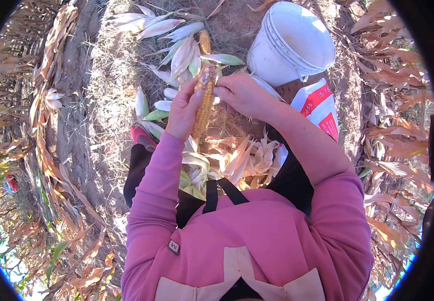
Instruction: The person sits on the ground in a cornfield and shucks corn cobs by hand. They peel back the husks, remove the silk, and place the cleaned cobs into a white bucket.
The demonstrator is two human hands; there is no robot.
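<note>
Head view, looking down on my feed. One white sack (317,108) with red panels and print lies on the soil at the right, just below a single white plastic bucket (292,42) tipped on its side, mouth toward the camera.

Corn count: two ears that I can make out. One yellow corn cob (204,100) is held upright in front of the person; a second cob (205,41) lies on the ground beyond it, among pale husk leaves (177,37). A heap of stripped husks (237,160) sits in the person's lap, too tangled to count.

Grips: the left hand (184,113) is wrapped around the lower left side of the held cob, fingers curled closed on it. The right hand (244,95) pinches at the cob's upper end, where the kernels look dark and mottled; fingertips touch the cob, though I can't quite tell whether they clamp the cob itself or a shred of husk. Both sleeves are pink.

Dry corn stalks (51,125) line the bare ground on both sides.
</note>
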